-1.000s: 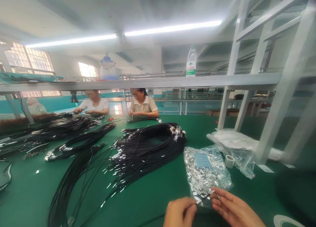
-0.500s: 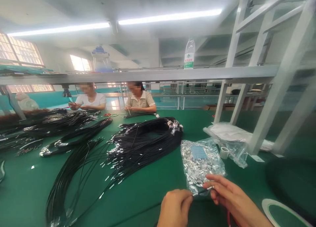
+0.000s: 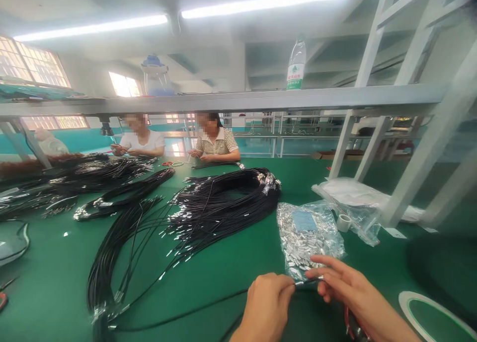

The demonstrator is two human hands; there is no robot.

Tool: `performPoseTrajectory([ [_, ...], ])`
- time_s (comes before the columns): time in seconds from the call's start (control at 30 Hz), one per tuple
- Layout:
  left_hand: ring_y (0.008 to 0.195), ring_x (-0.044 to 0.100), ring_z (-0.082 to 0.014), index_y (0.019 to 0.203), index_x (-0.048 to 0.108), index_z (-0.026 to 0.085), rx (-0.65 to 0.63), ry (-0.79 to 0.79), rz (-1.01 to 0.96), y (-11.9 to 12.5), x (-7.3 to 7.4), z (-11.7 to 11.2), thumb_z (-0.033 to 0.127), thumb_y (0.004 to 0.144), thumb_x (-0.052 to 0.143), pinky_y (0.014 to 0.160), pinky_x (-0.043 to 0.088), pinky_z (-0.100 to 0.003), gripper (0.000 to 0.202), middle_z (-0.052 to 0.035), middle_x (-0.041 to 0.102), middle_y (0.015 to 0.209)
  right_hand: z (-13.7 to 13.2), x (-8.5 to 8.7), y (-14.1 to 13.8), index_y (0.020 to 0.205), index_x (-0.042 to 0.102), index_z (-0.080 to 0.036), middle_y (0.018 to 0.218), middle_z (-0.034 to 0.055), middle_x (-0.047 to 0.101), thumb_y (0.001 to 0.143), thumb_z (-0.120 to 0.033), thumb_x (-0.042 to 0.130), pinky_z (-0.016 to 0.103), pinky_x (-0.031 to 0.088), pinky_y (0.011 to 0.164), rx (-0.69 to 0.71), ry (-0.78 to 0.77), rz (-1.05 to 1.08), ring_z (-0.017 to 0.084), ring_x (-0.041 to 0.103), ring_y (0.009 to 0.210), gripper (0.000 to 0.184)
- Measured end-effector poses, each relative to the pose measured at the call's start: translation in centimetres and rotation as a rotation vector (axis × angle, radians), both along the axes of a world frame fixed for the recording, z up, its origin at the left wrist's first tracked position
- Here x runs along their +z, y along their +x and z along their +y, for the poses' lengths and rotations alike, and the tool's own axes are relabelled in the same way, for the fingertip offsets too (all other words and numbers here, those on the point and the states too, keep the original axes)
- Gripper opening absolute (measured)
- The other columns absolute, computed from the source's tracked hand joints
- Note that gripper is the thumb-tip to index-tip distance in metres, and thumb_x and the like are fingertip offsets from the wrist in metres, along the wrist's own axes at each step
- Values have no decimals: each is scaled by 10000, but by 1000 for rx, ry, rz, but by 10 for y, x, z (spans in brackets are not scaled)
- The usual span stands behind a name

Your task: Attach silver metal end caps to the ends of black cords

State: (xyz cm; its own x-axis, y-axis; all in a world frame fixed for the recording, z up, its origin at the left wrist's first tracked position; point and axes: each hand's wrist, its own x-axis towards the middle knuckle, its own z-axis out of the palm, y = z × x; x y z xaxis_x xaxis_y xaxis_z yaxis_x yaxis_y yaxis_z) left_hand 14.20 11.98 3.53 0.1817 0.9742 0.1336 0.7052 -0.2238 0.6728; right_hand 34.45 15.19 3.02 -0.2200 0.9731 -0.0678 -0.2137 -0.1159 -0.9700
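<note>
Between my two hands runs a thin black cable (image 3: 308, 282) with silver metal at its ends, in front of a clear bag. My left hand (image 3: 265, 302) is closed in a pinch around it, and the cable trails off leftward from there. The fingertips of my right hand (image 3: 345, 287) pinch the other end, with the forefinger raised and stretched out. Just behind the fingers lies the clear plastic bag of small silver metal sleeves (image 3: 307, 245), with a blue label (image 3: 304, 221) on it. Something red and shiny (image 3: 348, 322) shows below my right wrist, its kind unclear.
Bundles of black cables (image 3: 223, 218) with silver tips cover the green table (image 3: 208, 267) to the left. A roll of tape (image 3: 408, 302) is at right, a white ring (image 3: 343, 223) near the shelf posts. Two people sit across, handling thin items. A water bottle (image 3: 296, 66) stands overhead.
My view has tilted down and turned slightly left, so the table things appear higher and further right. Both hands keep hold of the cable, with little change in their grip.
</note>
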Motion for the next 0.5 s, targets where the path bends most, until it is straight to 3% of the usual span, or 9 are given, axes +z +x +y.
performPoseTrajectory([
  [0.17,822,673,-212,926,772,264,-8,-5,33,0,-1,1,205,923,505,724,432,-255,274,-44,754,863,-3,2,-2,1141,694,-161,956,89,729,711,-498,877,285,548,630,27,-40,19,180,636,675,576],
  [0.33,724,626,-175,862,770,241,-46,18,-117,0,-3,1,204,920,491,675,402,-237,287,-18,738,786,-12,14,-10,1198,634,-146,1028,116,726,720,-456,879,304,581,717,-36,-87,75,197,659,738,620],
  [0.43,625,546,-148,777,758,217,-57,14,-175,1,-3,0,189,906,489,611,355,-237,300,4,687,677,-13,11,-14,1200,615,-148,975,110,731,700,-516,878,311,579,666,-63,-35,59,209,661,703,674],
  [0.5,611,509,-139,768,754,208,-61,9,-199,1,-3,-1,189,900,494,598,340,-236,293,14,662,651,-11,5,-13,1209,615,-165,993,97,729,706,-474,890,310,582,680,-71,-38,83,208,665,728,651],
])
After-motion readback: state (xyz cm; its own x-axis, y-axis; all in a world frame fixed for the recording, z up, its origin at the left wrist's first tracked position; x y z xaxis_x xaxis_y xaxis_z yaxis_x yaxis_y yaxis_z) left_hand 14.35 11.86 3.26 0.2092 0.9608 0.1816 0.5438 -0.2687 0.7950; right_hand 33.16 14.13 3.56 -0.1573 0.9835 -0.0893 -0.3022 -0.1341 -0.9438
